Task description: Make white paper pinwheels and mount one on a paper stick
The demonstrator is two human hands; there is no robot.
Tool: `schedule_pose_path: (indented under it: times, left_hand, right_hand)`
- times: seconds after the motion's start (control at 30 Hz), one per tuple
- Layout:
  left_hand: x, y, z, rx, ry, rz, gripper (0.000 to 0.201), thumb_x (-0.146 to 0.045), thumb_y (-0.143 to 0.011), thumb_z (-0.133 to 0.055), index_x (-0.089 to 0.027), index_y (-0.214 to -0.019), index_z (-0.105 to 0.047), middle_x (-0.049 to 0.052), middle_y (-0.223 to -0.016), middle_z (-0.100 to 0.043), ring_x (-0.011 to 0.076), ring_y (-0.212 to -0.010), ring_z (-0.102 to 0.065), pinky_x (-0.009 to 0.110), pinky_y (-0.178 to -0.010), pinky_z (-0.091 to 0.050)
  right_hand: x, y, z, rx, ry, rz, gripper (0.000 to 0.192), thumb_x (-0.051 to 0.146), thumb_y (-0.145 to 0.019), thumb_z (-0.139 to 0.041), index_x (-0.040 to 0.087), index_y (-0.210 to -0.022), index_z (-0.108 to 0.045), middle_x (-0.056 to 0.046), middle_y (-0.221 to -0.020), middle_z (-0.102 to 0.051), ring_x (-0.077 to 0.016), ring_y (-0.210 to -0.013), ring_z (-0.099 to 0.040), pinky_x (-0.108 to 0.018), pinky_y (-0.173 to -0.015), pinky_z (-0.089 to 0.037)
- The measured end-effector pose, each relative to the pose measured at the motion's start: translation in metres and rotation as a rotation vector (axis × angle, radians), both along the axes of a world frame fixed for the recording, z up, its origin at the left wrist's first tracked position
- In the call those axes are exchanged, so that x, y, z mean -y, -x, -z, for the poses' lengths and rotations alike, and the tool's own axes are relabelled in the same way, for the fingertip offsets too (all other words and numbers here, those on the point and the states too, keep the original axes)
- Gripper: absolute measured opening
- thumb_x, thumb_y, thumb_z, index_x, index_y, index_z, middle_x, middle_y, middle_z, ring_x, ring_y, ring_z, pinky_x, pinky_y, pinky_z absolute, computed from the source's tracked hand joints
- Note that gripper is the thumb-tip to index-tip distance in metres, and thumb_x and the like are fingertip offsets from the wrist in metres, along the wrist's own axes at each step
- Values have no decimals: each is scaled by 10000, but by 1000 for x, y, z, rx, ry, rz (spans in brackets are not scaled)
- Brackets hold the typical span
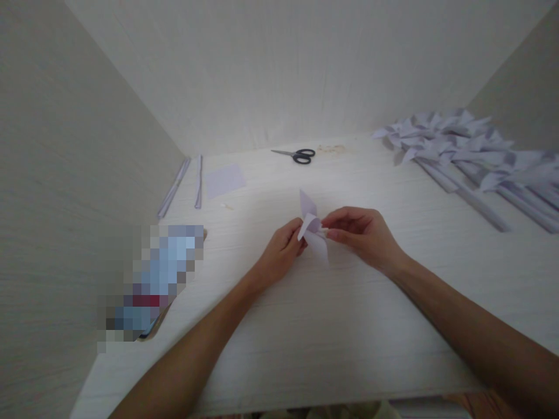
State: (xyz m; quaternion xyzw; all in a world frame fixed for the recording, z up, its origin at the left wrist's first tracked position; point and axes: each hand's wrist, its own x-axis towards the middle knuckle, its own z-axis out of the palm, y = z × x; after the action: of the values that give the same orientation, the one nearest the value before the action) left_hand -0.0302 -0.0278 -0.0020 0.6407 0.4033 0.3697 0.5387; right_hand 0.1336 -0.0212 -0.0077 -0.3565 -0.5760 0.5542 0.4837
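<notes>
Both hands pinch one paper pinwheel head [312, 228] above the table [349, 326]: left hand [282, 251] steadies its blades, right hand [360, 233] w/ fingertips closed at the centre, prob. keeping folds together.

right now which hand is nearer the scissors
Right. The right hand sits almost straight below the scissors, slightly to their right; the left hand is lower, a bit farther away. Both pinch the folded paper pinwheel.
</notes>
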Motion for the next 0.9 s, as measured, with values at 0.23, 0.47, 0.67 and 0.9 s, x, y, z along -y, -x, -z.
schedule_pose_path:
  times: [0.23, 0.47, 0.67, 0.9]
  left_hand:
    - [-1, 1, 4, -74, -27, -18, 203, -279, -803, -352, -169, -635, -378, -45, -556, -324, 64, -501, -301, 189, -447, -247]
    - [-2, 0, 9, -106, -56, 1, 219, -308, -816, -332, -178, -641, -359, -39, -590, -318, 72, -528, -303, 200, -474, -259]
    - [-3, 0, 9, -184, -110, 10, 200, -265, -813, -321, -178, -635, -350, -36, -594, -333, 79, -545, -312, 207, -490, -262]
    - [-4, -3, 4, -279, -162, 18, 178, -213, -785, -324, -172, -616, -365, -44, -572, -335, 79, -538, -305, 215, -503, -257]
  right_hand:
    - [8, 0, -5, 514, -624, 111, 42, 178, -742, -560, 153, -757, -590, -37, -672, -572, -103, -574, -501, -235, -525, -410]
    - [12, 2, -3, 593, -719, 123, 75, 116, -775, -480, 162, -748, -532, -21, -653, -512, -98, -562, -449, -222, -498, -368]
    - [15, 6, -2, 621, -705, 162, 109, 104, -782, -453, 164, -709, -507, 0, -599, -454, -91, -525, -404, -217, -470, -328]
    - [16, 6, -1, 643, -738, 179, 104, 89, -771, -453, 163, -707, -488, 0, -605, -449, -86, -521, -394, -209, -460, -311]
